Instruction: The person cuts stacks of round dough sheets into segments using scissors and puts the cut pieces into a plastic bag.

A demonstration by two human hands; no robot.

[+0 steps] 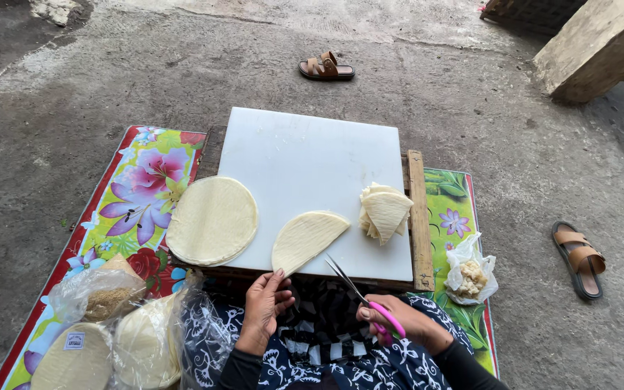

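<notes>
The left hand [265,307] sits at the board's [305,155] near edge, fingers loosely curled, fingertips touching the half wrapper [306,238] lying on the board. The right hand [402,325], below the board's near right corner, grips pink-handled scissors [366,300], blades parted. A round wrapper stack [212,220] overlaps the board's left edge; folded wrappers [384,211] lie near its right edge.

Outdoor home yard, set up for floor-level food work: bare concrete ground [74,94], floral mat [135,195] at lower left, sandals [326,67] top centre, white board [305,159] mid-frame.
</notes>
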